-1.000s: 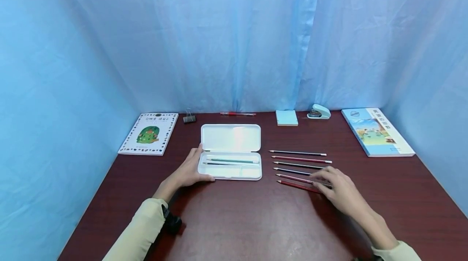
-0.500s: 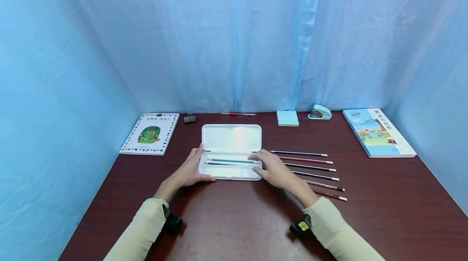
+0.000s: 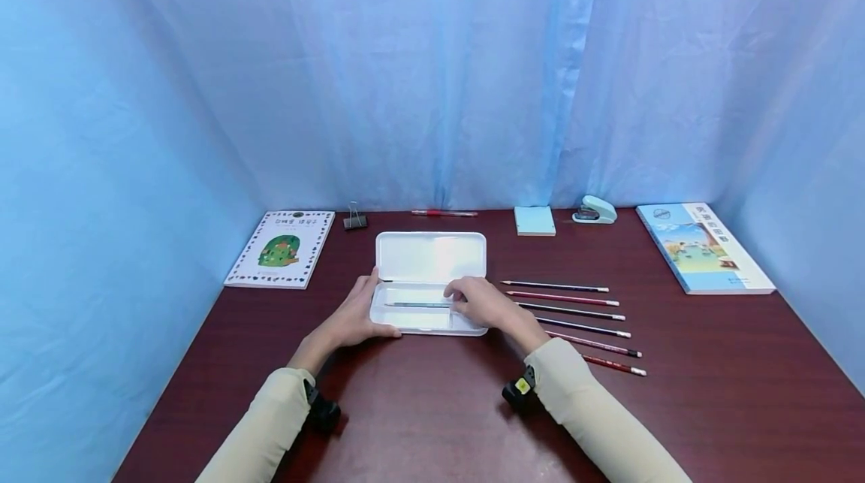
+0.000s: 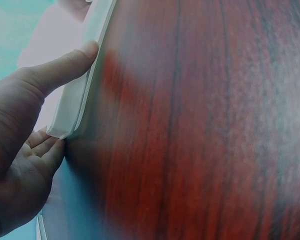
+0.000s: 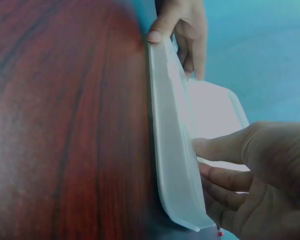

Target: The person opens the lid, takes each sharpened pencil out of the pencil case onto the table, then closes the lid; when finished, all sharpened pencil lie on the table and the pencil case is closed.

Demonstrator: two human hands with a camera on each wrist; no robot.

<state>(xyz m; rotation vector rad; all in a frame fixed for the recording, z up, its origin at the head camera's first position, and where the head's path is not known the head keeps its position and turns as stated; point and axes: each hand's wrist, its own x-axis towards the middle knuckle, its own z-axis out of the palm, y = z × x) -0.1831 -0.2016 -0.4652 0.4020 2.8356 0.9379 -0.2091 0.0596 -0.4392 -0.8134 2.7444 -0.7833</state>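
Observation:
An open white pencil case (image 3: 412, 321) lies in the middle of the table, its lid (image 3: 430, 256) folded back. My left hand (image 3: 350, 319) grips the case's left end, thumb on the front edge; the left wrist view shows that thumb (image 4: 70, 67) against the case wall. Inside the case my right hand (image 3: 483, 306) pinches the right end of a greenish pencil (image 3: 419, 305). In the right wrist view the pencil is hidden, and the thumb (image 5: 220, 148) is by the case rim. Whether a second pencil lies under the visible one, I cannot tell.
Several pencils (image 3: 568, 297) lie in a row right of the case, partly behind the right forearm. Along the back are a booklet (image 3: 280, 250), a binder clip (image 3: 355, 221), a red pen (image 3: 444, 213), a notepad (image 3: 534, 221), a stapler (image 3: 595, 210) and a thick book (image 3: 704, 249).
My right hand has come left from the loose pencils into the case and taken hold of a pencil there. Two pencils showed in the case earlier; one shows now. My left hand stays put.

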